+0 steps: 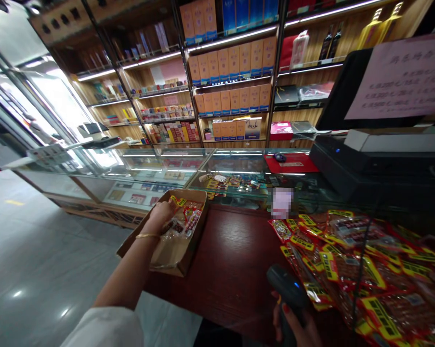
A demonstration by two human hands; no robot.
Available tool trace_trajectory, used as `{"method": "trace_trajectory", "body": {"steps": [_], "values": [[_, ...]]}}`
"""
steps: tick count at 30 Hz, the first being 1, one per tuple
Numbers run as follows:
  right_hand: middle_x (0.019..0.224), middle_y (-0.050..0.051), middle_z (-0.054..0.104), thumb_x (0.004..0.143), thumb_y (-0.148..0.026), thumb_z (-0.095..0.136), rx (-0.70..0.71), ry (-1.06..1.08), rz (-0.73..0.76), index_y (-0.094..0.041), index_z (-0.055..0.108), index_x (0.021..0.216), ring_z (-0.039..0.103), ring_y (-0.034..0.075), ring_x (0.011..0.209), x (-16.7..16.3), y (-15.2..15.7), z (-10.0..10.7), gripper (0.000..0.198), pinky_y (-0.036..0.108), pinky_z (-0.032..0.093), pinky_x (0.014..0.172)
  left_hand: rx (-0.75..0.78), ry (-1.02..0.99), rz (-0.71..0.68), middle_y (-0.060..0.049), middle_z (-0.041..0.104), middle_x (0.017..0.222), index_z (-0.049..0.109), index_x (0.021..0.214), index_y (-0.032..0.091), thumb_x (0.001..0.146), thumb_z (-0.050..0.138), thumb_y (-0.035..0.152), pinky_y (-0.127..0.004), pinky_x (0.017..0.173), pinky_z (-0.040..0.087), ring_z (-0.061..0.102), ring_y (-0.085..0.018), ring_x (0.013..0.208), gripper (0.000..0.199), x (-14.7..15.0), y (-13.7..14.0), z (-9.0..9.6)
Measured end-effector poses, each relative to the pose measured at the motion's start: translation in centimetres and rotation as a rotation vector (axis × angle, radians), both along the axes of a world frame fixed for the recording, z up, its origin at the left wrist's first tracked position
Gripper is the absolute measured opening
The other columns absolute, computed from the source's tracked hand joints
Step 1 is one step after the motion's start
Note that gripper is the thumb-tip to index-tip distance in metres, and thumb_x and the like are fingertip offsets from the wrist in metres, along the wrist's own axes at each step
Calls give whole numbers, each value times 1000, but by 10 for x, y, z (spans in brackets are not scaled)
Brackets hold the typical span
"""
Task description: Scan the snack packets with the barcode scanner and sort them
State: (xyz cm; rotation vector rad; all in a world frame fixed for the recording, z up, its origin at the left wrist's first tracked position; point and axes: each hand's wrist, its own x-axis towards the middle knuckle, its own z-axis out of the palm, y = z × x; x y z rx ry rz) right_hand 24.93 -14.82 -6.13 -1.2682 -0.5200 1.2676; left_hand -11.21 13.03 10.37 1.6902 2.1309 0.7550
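My left hand [163, 214] reaches into a shallow open cardboard box [168, 258] at the near left edge of the counter. Its fingers are closed at a snack packet [181, 201] with a yellow label, and the fingertips are partly hidden. Other small clear and red packets [192, 221] lie in the box beside the hand. At the lower right, my right hand [296, 325] is wrapped around the handle of a black barcode scanner [286, 284], whose blue light is lit. Right of the scanner spreads a large pile of red and yellow snack packets [347, 265].
Dark red wooden counter [231, 246] lies between box and pile. Behind it are a glass display case [159, 166], a red mat [296, 164] with a mouse [279, 157], and a black till [347, 173] with a monitor. A dark cable [363, 250] hangs in front of the pile.
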Motion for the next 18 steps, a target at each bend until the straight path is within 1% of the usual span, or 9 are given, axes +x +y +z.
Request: {"method": "trace_trajectory", "body": {"steps": [3, 5, 6, 8, 10, 11, 13, 16, 18], "values": [[55, -1, 67, 65, -75, 84, -1, 18, 18, -18, 78, 95, 54, 12, 38, 2, 4, -9, 64, 24, 42, 40, 84, 19, 18, -18, 75, 109, 67, 117, 15, 72, 76, 22, -43, 91, 51, 67, -40, 112, 46, 13, -38, 11], [57, -1, 69, 67, -76, 82, 9, 14, 74, -18, 77, 99, 56, 13, 38, 5, 6, -13, 67, 24, 43, 40, 159, -202, -118, -10, 74, 113, 59, 134, 22, 77, 74, 29, -34, 83, 55, 71, -31, 104, 59, 41, -75, 5], [59, 0, 70, 69, -77, 80, 20, -16, 110, -17, 77, 102, 57, 13, 39, 6, 7, -13, 68, 25, 43, 41, 132, -395, -216, -7, 74, 111, 56, 138, 24, 77, 74, 31, -30, 75, 56, 72, -27, 95, 64, 60, -95, -2], [58, 0, 70, 73, -80, 74, 42, -126, 177, -16, 76, 97, 59, 14, 42, 8, 6, -10, 68, 26, 46, 45, -116, -735, -384, -5, 73, 102, 50, 144, 27, 76, 72, 29, -26, 61, 54, 73, -22, 78, 71, 99, -129, -21], [55, 1, 69, 76, -79, 72, 28, -250, 203, -16, 75, 83, 61, 16, 45, 7, -1, -2, 63, 27, 48, 50, -374, -956, -442, -5, 71, 97, 48, 143, 25, 75, 67, 24, -25, 54, 53, 72, -20, 71, 71, 131, -151, -43], [53, 2, 69, 76, -78, 72, 10, -313, 204, -17, 73, 77, 63, 17, 47, 7, -5, 3, 61, 28, 49, 52, -457, -1021, -445, -5, 71, 98, 48, 142, 24, 73, 64, 21, -25, 54, 54, 73, -20, 71, 70, 142, -158, -52], [51, 4, 70, 75, -78, 73, -29, -430, 208, -19, 72, 68, 65, 20, 49, 6, -17, 14, 59, 29, 50, 54, -503, -1077, -427, -6, 71, 104, 48, 139, 23, 70, 61, 16, -26, 58, 56, 74, -21, 78, 70, 153, -163, -66], [50, 5, 71, 77, -81, 66, -43, -582, 259, -23, 69, 63, 66, 23, 48, 8, -34, 28, 60, 30, 52, 52, -446, -1011, -403, -7, 70, 111, 55, 134, 22, 71, 66, 15, -25, 63, 58, 73, -21, 90, 65, 150, -161, -75], [46, 5, 69, 78, -80, 63, -24, -651, 284, -25, 67, 58, 66, 24, 47, 11, -41, 33, 59, 32, 53, 53, -408, -968, -380, -7, 70, 110, 61, 126, 20, 72, 68, 18, -23, 62, 58, 70, -20, 92, 55, 143, -159, -76]]}}
